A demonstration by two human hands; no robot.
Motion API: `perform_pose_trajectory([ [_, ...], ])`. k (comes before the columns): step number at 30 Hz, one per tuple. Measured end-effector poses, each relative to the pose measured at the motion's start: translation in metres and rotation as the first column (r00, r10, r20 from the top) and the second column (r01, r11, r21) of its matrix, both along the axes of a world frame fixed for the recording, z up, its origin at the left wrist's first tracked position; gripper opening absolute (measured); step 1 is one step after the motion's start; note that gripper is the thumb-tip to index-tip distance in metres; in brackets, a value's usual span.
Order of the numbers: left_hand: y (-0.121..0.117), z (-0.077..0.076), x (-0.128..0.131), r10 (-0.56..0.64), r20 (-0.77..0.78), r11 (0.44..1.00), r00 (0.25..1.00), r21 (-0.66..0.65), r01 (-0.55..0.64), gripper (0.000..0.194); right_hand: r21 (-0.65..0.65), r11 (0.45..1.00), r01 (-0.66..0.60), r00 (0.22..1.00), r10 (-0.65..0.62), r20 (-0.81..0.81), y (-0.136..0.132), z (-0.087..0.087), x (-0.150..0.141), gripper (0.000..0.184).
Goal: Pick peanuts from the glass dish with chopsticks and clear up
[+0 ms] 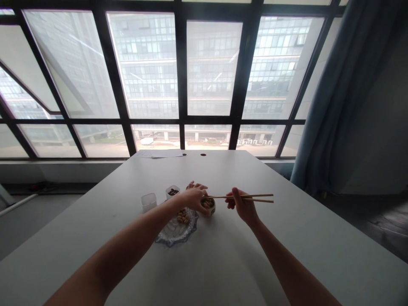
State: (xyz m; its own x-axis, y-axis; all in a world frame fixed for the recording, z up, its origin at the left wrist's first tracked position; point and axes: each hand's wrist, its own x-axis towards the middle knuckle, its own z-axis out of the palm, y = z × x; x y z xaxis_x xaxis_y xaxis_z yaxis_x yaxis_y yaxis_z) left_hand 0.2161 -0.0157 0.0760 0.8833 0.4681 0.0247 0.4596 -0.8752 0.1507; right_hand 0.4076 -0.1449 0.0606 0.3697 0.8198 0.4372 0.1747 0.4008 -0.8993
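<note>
My left hand is closed around the near and left side of a small round bowl that stands on the table. Light brown nuts, which look like peanuts or pistachios, lie in the bowl. My right hand grips a pair of wooden chopsticks, held nearly level, with their tips over the bowl's rim beside my left fingers. Partly under my left forearm sits a scalloped clear glass plate, bearing a small heap of similar nuts. I cannot tell whether the tips pinch anything.
Behind the plate stands a white square cup with dark pieces in it. Left of that is a translucent cup. Papers lie at the white table's far edge, near two cable holes. A blue curtain hangs at the right.
</note>
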Motion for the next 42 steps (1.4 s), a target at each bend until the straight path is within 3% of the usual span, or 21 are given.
perform_pose_trajectory([
  [5,-0.003,0.009,-0.014,0.003,0.016,1.0,1.0,-0.028,-0.002,0.079,0.044,0.999,0.017,1.0,-0.016,-0.02,-0.003,0.005,-0.005,0.067],
  [7,-0.004,0.016,-0.034,0.027,0.097,1.0,0.995,-0.01,-0.026,0.071,0.034,0.999,-0.009,1.0,0.01,-0.027,-0.006,0.009,-0.013,0.067],
  [10,-0.002,0.018,-0.081,0.13,0.303,0.987,0.944,0.053,-0.153,0.05,-0.012,0.995,-0.101,0.995,0.102,0.025,-0.012,0.014,-0.032,0.063],
  [15,0.014,-0.009,-0.166,0.275,0.549,0.92,0.789,0.088,-0.382,0.038,-0.139,0.959,-0.247,0.929,0.276,0.249,-0.02,0.018,-0.063,0.059],
  [19,0.023,-0.04,-0.204,0.371,0.662,0.883,0.651,-0.035,-0.467,0.042,-0.165,0.942,-0.291,0.833,0.335,0.442,-0.009,0.018,-0.083,0.057],
  [23,0.022,-0.059,-0.212,0.422,0.727,0.88,0.542,-0.185,-0.437,0.053,-0.093,0.953,-0.288,0.8,0.293,0.523,0.011,0.011,-0.102,0.053],
  [26,0.018,-0.065,-0.213,0.435,0.743,0.888,0.51,-0.261,-0.378,0.059,-0.071,0.96,-0.27,0.832,0.27,0.485,0.021,0.0,-0.111,0.05],
  [33,0.013,-0.067,-0.213,0.413,0.674,0.906,0.612,-0.236,-0.352,0.065,0.001,0.984,-0.178,0.912,0.165,0.374,0.018,-0.004,-0.108,0.05],
  [42,0.011,-0.067,-0.212,0.402,0.656,0.911,0.638,-0.215,-0.353,0.065,-0.058,0.97,-0.236,0.87,0.237,0.433,0.017,-0.009,-0.105,0.051],
])
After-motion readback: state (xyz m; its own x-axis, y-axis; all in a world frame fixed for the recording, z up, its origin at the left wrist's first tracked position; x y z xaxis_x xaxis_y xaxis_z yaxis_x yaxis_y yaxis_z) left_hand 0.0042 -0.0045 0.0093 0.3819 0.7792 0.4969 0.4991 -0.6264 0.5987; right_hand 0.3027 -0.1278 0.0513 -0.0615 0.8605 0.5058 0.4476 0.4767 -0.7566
